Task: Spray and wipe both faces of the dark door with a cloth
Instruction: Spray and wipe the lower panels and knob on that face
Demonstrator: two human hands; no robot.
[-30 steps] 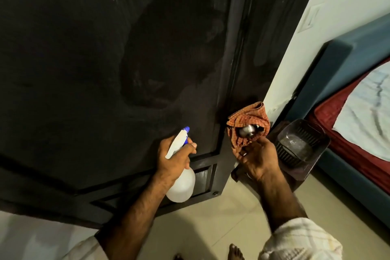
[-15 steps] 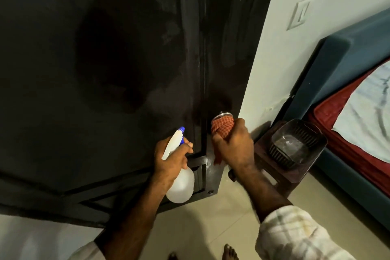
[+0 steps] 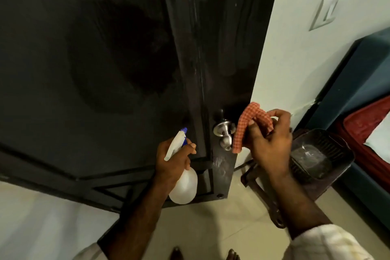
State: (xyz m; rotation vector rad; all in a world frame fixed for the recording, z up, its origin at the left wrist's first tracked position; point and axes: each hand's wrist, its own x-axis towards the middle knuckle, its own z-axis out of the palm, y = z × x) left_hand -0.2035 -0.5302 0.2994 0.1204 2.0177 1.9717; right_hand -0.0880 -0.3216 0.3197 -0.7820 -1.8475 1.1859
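Observation:
The dark door (image 3: pixel 95 53) fills the left and centre, with a darker wet patch on its face. Its steel knob (image 3: pixel 225 135) is bare, on the door's right edge. My left hand (image 3: pixel 175 160) grips a white spray bottle (image 3: pixel 183 183) with a blue nozzle, held close to the door's lower panel. My right hand (image 3: pixel 271 141) pinches an orange checked cloth (image 3: pixel 248 124) just right of the knob; the cloth hangs folded over my fingers, clear of the knob.
A dark plastic basket (image 3: pixel 320 154) sits on a brown stool (image 3: pixel 261 177) against the white wall (image 3: pixel 299 48), beside a blue bed frame (image 3: pixel 358 82) with red bedding. A wall switch (image 3: pixel 326 9) is at upper right. My bare feet show on the tiled floor (image 3: pixel 211 228).
My right hand had the cloth wrapped around the knob; it has now pulled the cloth off to the right, leaving the knob bare. The left hand with the bottle has stayed put.

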